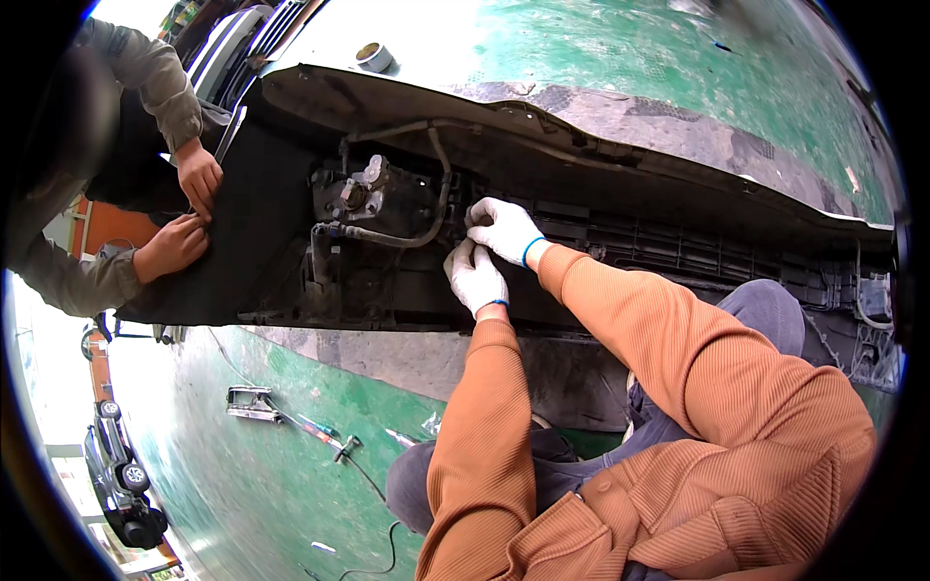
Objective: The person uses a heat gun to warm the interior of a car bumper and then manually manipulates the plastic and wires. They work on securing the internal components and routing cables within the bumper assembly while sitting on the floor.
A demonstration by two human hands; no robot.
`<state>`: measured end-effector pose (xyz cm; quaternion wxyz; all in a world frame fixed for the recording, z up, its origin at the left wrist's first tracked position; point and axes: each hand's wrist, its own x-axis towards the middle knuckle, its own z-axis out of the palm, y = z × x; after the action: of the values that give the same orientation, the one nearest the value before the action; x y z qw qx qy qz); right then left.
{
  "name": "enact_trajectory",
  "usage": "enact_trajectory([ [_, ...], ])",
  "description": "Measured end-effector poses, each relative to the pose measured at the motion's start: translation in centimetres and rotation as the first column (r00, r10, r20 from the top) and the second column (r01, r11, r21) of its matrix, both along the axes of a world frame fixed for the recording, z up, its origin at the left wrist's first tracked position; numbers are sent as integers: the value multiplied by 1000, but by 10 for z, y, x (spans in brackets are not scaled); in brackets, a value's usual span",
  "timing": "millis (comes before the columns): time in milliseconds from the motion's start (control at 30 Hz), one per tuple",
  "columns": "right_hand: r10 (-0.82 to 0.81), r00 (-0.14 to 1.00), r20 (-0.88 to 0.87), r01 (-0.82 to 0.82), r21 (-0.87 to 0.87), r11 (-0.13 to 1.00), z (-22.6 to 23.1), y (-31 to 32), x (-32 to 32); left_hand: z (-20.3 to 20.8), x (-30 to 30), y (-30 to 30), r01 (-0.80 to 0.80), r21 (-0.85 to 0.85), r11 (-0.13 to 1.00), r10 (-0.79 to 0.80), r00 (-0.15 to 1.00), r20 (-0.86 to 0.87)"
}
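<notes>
Both my hands wear white gloves with blue cuffs and meet over the inner side of a black car bumper (542, 169). My left hand (476, 279) has its fingers drawn together near the bumper's middle. Just above it, my right hand (505, 229) pinches at the same spot. Whatever lies between my fingers is too small or hidden to make out. Left of my hands, a fog lamp (363, 192) with a grey back is fitted in the bumper. A black hose (444, 160) loops around that lamp toward my fingers.
Across the bumper's left end, a co-worker's bare hands (184, 218) work at its edge. A roll of tape (373, 56) stands beyond the bumper. On the green floor lie a metal-coloured frame (254, 403), a tool with a cable (346, 447) and a marker-like stick (400, 438).
</notes>
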<state>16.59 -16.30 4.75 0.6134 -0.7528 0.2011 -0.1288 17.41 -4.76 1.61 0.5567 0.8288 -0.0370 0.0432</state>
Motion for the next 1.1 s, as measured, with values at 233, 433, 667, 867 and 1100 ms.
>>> enact_trajectory([
  [233, -18, 999, 50, 17, 20, 1000, -9, -7, 0, -45, 13, 30, -243, -146, 959, 192, 936, -296],
  [433, 25, 998, 59, -33, 147, 989, -3, 12, 8, -57, 11, 29, -98, -392, 915, -39, 944, -327],
  [667, -7, 999, 53, -11, 333, 943, -2, 6, 12, -37, 17, 15, -62, -254, 965, 10, 979, -202],
  [867, -35, 997, 72, 33, 29, 999, 6, 12, 16, -55, 35, 27, -138, -291, 947, 49, 954, -295],
  [1100, 40, 994, 97, -34, -68, 997, 0, 13, 8, -48, 29, 23, -23, -282, 959, -54, 964, -262],
])
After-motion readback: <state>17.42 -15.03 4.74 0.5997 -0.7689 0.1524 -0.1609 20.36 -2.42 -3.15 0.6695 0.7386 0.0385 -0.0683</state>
